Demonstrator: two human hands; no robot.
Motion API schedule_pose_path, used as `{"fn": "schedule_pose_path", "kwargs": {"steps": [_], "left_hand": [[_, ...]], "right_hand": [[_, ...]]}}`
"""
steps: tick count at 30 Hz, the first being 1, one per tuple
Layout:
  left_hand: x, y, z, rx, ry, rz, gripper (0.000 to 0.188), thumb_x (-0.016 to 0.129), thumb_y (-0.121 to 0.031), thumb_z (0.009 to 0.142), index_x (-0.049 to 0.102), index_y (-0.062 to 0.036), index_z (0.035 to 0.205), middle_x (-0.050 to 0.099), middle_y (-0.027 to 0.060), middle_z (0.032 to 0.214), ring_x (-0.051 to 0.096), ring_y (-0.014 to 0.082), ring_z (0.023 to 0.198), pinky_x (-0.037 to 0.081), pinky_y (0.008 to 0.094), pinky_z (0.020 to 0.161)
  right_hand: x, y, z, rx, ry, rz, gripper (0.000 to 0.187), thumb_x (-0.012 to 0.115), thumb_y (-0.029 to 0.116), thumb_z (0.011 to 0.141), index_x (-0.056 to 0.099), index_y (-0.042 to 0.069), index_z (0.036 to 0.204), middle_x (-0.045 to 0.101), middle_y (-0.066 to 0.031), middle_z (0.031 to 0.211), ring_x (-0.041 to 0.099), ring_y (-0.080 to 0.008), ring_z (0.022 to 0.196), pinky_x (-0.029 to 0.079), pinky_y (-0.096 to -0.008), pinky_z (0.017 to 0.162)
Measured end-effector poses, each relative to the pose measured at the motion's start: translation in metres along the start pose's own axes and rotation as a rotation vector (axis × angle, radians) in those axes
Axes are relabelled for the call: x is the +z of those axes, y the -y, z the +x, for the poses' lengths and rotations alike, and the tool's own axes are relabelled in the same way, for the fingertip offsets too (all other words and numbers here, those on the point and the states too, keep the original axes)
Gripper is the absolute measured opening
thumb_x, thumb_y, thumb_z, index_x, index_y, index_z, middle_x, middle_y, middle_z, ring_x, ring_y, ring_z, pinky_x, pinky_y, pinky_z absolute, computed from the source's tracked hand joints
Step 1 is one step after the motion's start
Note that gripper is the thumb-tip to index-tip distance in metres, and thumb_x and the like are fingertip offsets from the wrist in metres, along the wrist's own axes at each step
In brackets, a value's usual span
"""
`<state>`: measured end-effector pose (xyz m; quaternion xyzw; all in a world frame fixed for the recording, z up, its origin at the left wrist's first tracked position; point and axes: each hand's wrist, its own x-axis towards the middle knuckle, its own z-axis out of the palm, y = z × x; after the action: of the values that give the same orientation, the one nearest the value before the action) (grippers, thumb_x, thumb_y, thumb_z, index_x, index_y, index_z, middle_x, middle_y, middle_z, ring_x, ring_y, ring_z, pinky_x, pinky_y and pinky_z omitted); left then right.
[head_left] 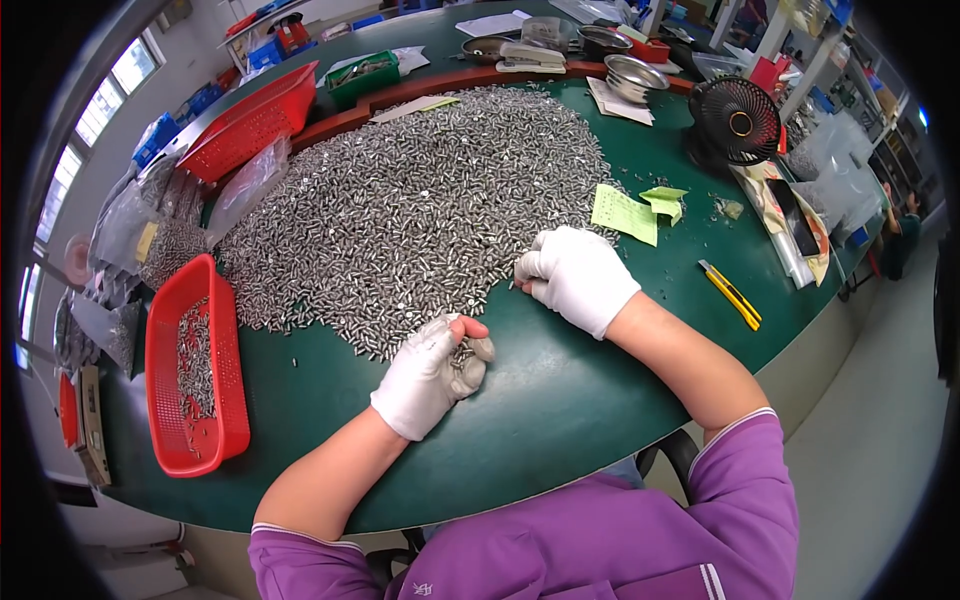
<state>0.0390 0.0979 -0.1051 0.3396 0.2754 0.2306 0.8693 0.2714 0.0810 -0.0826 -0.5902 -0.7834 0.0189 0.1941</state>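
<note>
A broad heap of small metal pins (420, 200) covers the middle of the green table (560, 420). At its near edge my left hand (432, 365), in a white glove with bare fingertips showing, is curled around several of the pins, which glint in the cupped palm. My right hand (575, 275), gloved too, rests at the heap's right front edge with its fingers bent together and pointing down at the pins. Whatever those fingertips pinch is hidden. To the left of my left hand stands a red plastic basket (228, 400) with a layer of pins in it.
A yellow utility knife (732, 296) and green paper slips (625, 214) lie on the right, near a black fan (737, 122). Another red basket (250, 125) tilts at the back left beside bags of pins (165, 235). Metal bowls (634, 76) stand at the back.
</note>
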Motion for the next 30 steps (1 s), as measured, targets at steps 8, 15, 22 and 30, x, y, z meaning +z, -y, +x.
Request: {"fn": "schedule_pose_path", "kwargs": {"steps": [8,15,22,30], "left_hand": [[-0.003,-0.001,0.001,-0.014,0.041,-0.018,0.026,0.053,-0.032,0.095,0.055,-0.0071,0.101,0.057,0.0049,0.088,0.052,0.0123,0.07,0.042,0.0233,0.062],[-0.001,-0.001,-0.001,0.001,0.013,-0.006,0.026,0.053,-0.032,0.095,0.057,-0.0072,0.102,0.058,0.0047,0.088,0.052,0.0116,0.071,0.043,0.0205,0.062],[-0.004,0.0,0.0,-0.005,0.066,0.003,0.021,0.056,-0.03,0.094,0.055,-0.01,0.102,0.058,0.0026,0.086,0.048,0.0097,0.064,0.038,0.0215,0.057],[0.001,-0.001,0.002,-0.035,0.04,0.047,0.018,0.062,-0.026,0.091,0.057,-0.0103,0.097,0.059,-0.0013,0.079,0.045,0.0052,0.057,0.034,0.0172,0.05]], "right_hand": [[-0.004,0.007,0.0,0.048,0.033,-0.019,0.009,0.069,0.022,0.074,0.069,0.014,0.079,0.06,-0.0078,0.078,0.06,-0.0274,0.08,0.048,-0.0416,0.071],[0.004,0.012,0.005,-0.048,-0.05,-0.007,0.01,0.068,0.02,0.074,0.069,0.014,0.082,0.059,-0.0057,0.077,0.059,-0.0275,0.076,0.048,-0.0409,0.067],[0.007,0.018,0.004,-0.076,-0.005,0.036,0.01,0.067,0.018,0.075,0.066,0.01,0.081,0.059,-0.0085,0.081,0.057,-0.0288,0.079,0.048,-0.0402,0.07],[0.0,0.034,-0.001,-0.318,-0.078,0.384,0.016,0.07,0.015,0.074,0.062,0.008,0.086,0.06,-0.0068,0.084,0.058,-0.0276,0.081,0.047,-0.0375,0.072]]}}
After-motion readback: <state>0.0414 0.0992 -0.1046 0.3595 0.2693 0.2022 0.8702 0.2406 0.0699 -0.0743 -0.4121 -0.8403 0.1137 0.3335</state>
